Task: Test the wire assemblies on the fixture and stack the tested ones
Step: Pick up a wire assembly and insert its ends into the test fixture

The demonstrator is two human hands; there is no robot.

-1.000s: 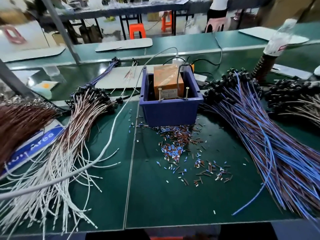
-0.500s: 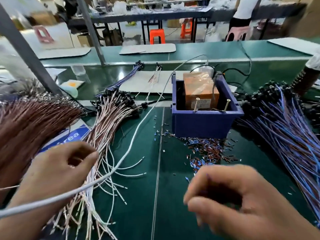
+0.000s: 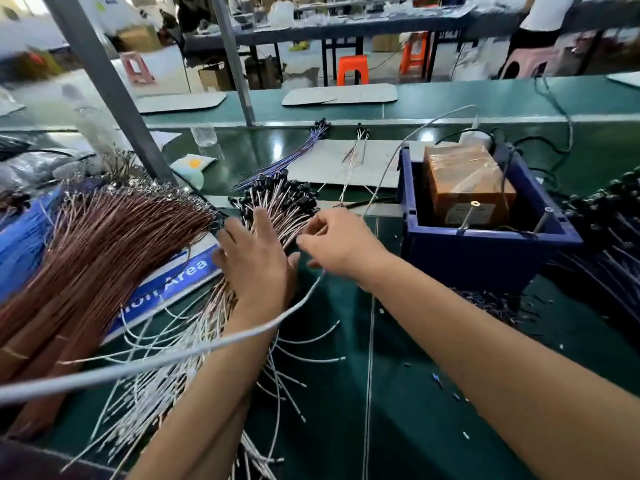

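wire assemblies first: a fanned pile of pink-and-white wire assemblies with black round connectors point(image 3: 277, 206) lies on the dark green tabletop point(image 3: 398, 393) left of centre, connector ends pointing toward the far edge, loose white tails spreading to the near edge. left hand point(image 3: 258, 258) lies flat on top of that pile, fingers straight and fairly close together, pressing the wires down. right hand point(image 3: 337, 239) is just beside it on the pile's right side, fingers curled, thumb and forefinger pinched at the wires near the connectors; which strand it has is too blurred to tell. the two hands nearly touch at the thumbs. a long grey cable point(image 3: 207, 348) runs across the left wrist from the near-left edge up toward the blue bin.

moving outward now: a thick bundle of brown wires point(image 3: 97, 258) sits toward the left edge, partly covering a blue-and-white sign reading "area" point(image 3: 180, 275). right of centre stands a dark blue plastic bin point(image 3: 485, 251) holding an orange-brown box wrapped in clear tape point(image 3: 464, 181), with two upright metal pins at the bin's front rim. short wire clippings point(image 3: 485, 299) litter the tabletop in front of the bin. a mass of dark wires with black connectors point(image 3: 602, 230) reaches the right edge. near the far edge, a thin bundle of blue wires point(image 3: 294, 154) lies by a white flat sheet point(image 3: 332, 161).
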